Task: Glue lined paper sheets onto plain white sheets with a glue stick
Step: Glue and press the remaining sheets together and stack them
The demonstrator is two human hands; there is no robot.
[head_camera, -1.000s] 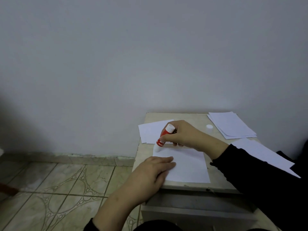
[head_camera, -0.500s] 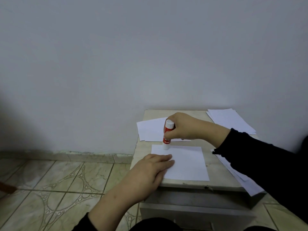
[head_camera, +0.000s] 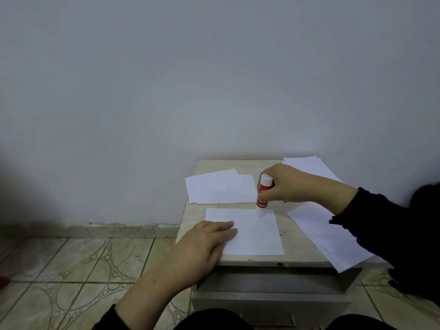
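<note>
**Glue laid along the far edge of a pinned sheet**

On the small stand (head_camera: pixel 295 234), a plain white sheet (head_camera: pixel 257 236) is taken as the landmark. Its near-left corner is pressed flat by the left hand (head_camera: pixel 204 241), fingers straight, apparently so the paper cannot slide under the strokes. The glue stick (head_camera: pixel 263 196) is held upright, its tip touching the sheet's far edge, with the right hand (head_camera: pixel 285 184) curled round the barrel. Lined paper (head_camera: pixel 331 236) lies just right of the sheet, overhanging the stand, probably kept within reach. More sheets (head_camera: pixel 219 189) lie beyond the landmark, toward the wall (head_camera: pixel 214 79).
</note>
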